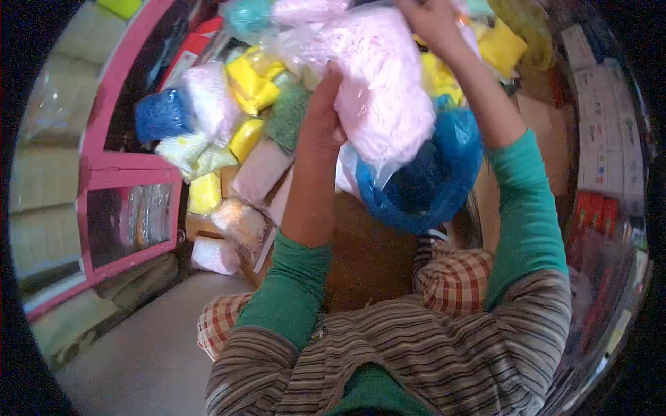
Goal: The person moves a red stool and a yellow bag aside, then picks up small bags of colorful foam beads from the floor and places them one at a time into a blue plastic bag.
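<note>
A clear plastic bag of pale pink shredded filler point(385, 90) hangs between my hands. My left hand point(324, 114) is closed on its left side, thumb up against the plastic. My right hand point(433, 26) is at the bag's upper right, fingers bent at its top edge and partly cut off by the frame. Directly below the pink bag, a blue plastic bag point(461, 139) stands with its mouth open, and its inside is dark. The pink bag's lower end overlaps the blue rim in this view.
Several filler packs lie at the left, among them a blue pack point(163, 116), a green pack point(288, 114) and a yellow pack point(205, 193). A pink-framed shelf point(132, 170) borders the left side. White boxes point(610, 132) are stacked at the right.
</note>
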### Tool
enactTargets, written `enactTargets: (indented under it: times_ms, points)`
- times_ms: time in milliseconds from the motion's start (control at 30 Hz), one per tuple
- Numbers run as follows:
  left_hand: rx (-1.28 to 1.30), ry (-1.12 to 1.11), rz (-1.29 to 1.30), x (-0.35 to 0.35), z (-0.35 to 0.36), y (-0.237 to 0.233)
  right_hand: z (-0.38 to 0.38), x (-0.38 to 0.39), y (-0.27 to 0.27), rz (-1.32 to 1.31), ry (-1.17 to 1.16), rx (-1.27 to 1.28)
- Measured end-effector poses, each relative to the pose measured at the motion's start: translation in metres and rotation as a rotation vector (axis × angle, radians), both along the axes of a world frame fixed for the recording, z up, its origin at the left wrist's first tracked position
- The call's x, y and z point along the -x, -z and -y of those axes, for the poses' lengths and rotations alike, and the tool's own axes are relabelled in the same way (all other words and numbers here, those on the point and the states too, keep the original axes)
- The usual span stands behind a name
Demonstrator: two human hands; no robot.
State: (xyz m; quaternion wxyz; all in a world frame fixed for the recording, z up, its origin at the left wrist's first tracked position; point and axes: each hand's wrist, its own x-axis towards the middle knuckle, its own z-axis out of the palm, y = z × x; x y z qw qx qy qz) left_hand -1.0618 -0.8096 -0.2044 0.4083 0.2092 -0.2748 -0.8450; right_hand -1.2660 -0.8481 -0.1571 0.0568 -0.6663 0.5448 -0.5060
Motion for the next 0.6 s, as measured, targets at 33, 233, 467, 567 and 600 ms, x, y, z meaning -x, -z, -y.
enactTargets:
  times_ms: [33, 233, 467, 567, 600]
  points:
    - [-0.016, 0.016, 0.010, 0.003, -0.005, 0.002, -0.009, 0.009, -0.007, 0.200, 0.053, -0.102]
    - [0.248, 0.571, 0.458, 0.036, -0.027, 0.021, -0.057, 0.058, 0.038, 0.448, -0.054, -0.720]
    - [0.732, 0.557, 1.263, 0.060, -0.066, 0.141, -0.112, 0.106, 0.166, -0.772, -0.145, -1.180]
    - [0.869, 0.476, 1.512, 0.057, -0.070, 0.110, -0.110, 0.133, 0.159, -0.900, 0.171, -1.131]
    - [0.879, 0.521, 1.547, 0.056, -0.068, 0.102, -0.110, 0.134, 0.157, -0.909, 0.160, -1.117]
